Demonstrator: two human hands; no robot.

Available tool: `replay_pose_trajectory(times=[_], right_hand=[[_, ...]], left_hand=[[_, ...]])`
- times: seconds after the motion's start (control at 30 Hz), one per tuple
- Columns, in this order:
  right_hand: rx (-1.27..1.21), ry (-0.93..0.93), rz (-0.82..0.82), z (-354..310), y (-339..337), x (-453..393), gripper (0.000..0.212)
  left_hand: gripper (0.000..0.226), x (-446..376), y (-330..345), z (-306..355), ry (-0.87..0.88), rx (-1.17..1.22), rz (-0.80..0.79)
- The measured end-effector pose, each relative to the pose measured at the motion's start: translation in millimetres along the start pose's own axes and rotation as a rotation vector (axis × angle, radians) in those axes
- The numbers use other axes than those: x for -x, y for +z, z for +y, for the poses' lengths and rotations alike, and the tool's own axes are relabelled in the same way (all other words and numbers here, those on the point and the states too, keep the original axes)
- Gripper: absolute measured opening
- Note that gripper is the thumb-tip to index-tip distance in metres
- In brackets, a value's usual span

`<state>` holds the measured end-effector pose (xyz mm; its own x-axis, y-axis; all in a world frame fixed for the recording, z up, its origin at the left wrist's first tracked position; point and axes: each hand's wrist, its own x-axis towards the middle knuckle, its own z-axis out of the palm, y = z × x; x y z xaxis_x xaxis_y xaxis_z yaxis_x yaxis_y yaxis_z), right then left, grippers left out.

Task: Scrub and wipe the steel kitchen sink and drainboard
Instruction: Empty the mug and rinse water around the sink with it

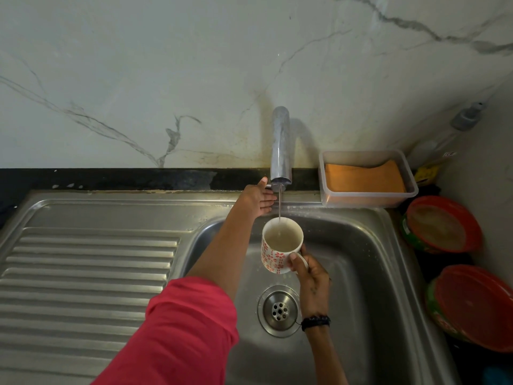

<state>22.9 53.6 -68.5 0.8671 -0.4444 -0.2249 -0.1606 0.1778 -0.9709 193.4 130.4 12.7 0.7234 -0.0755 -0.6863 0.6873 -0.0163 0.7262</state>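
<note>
The steel sink point(369, 262) has a round drain point(279, 309) in its bowl and a ribbed drainboard point(88, 268) on its left. My right hand point(308, 273) holds a white mug with red flowers point(280, 245) by its handle, over the bowl. A thin stream of water runs from the chrome tap point(281, 145) into the mug, which is mostly full. My left hand point(259, 198), arm in a pink sleeve, reaches to the tap's base with its fingers on a small lever there.
A clear plastic box holding an orange sponge point(363, 176) sits on the sink's back rim, right of the tap. Two red-lidded containers point(441, 223) point(472, 304) stand on the dark counter at the right. A pump bottle point(466, 118) is in the far corner.
</note>
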Motion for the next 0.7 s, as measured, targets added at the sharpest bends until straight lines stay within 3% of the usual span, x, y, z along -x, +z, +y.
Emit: replay_pose_trajectory(times=[0.17,0.47,0.7], right_hand=[[0.016,0.010,0.011,2.1,-1.5,-1.5,0.033],[0.003,0.033,0.034,0.8,-1.2,-2.5,0.029],[-0.003,0.039,0.015,-3.2,-0.5,-2.0,0.011]], left_hand=[[0.043,-0.7,0.5,0.3,-0.001,0.001,0.003],[0.045,-1.1,0.5,1.0,-0.006,-0.021,0.002],[0.047,-3.1,-1.9,2.7,-0.011,-0.039,-0.012]])
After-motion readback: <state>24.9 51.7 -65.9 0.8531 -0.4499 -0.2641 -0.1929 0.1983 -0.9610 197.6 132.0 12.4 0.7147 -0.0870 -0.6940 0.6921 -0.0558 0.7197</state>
